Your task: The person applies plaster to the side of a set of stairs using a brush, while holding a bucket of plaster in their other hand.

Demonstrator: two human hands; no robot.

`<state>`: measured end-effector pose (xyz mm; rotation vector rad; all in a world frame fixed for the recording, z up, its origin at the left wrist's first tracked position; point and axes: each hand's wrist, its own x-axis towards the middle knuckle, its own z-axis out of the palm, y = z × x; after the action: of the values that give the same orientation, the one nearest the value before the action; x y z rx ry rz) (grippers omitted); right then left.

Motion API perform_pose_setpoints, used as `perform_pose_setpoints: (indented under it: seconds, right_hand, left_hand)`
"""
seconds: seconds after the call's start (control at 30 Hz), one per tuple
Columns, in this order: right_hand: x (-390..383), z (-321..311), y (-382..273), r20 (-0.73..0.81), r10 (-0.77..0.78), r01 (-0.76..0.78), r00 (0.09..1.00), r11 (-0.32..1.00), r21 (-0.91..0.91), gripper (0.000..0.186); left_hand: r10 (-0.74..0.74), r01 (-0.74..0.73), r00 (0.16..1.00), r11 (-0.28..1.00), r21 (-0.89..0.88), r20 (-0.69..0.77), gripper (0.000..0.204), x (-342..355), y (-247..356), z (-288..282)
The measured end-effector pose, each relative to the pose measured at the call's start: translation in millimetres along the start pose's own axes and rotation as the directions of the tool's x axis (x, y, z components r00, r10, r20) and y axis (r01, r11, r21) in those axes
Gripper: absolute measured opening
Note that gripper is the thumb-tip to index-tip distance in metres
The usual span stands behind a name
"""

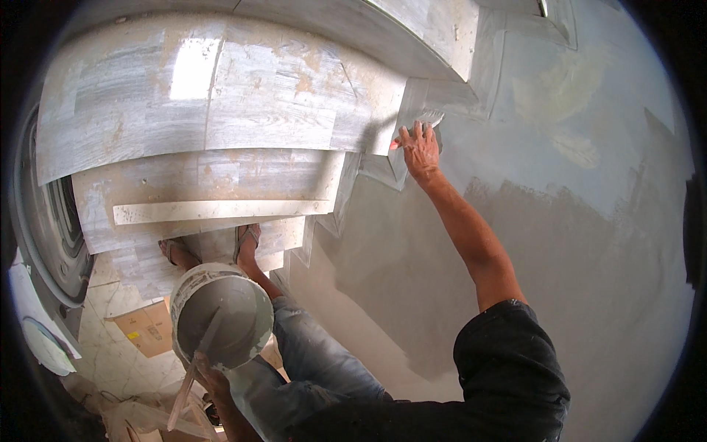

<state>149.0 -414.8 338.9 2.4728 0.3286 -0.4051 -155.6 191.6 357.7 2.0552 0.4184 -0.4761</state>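
My right hand is closed around a paintbrush, pressed to the wall beside the stair edging. Its pale bristles stick out past my fingers and a bit of orange handle shows on the other side. At lower left, my left hand grips the near rim of a white bucket holding grey paint. A long stick leans out of the paint across that rim, by my fingers. The underside of my grip is hidden.
Dusty grey wood-look stairs rise toward the top, with stepped skirting tiles along the wall. The wall has darker coated areas and lighter patches. A front-loading machine stands at left. A cardboard box lies below my feet.
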Motion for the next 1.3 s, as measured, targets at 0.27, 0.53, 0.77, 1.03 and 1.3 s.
perform_pose_setpoints:
  seconds: [0.27, 0.53, 0.77, 1.03, 1.3]
  right_hand:
    - [-11.5, 4.4, -3.7, 0.058, -0.010, 0.013, 0.998, 0.998, -0.054, 0.032]
    - [-22.3, -1.9, -10.8, 0.070, 0.000, 0.001, 0.998, 1.000, -0.022, 0.032]
    - [-35.8, -1.0, -18.0, 0.036, -0.035, 0.037, 0.999, 0.998, -0.059, 0.035]
    - [-51.9, -7.1, -26.7, 0.052, -0.037, 0.039, 0.998, 0.999, -0.028, 0.038]
    - [-74.6, -12.6, -38.5, 0.165, -0.059, 0.062, 0.984, 0.998, -0.014, 0.036]
  left_hand:
    - [-0.102, 0.104, 0.995, 0.986, 0.130, -0.021, 0.032, -42.8, -83.8, -3.7]
    - [-0.316, 0.316, 0.949, 0.948, -0.030, 0.008, 0.051, 7.6, 33.9, -10.6]
    - [-0.515, 0.488, 0.857, 0.820, -0.298, -0.014, 0.057, 19.3, 52.9, -7.5]
    - [-0.410, 0.416, 0.907, 0.908, -0.043, 0.098, 0.058, 24.6, 55.9, -24.1]
    - [-0.542, 0.525, 0.840, 0.821, -0.225, -0.015, 0.061, 27.7, 64.1, -15.8]
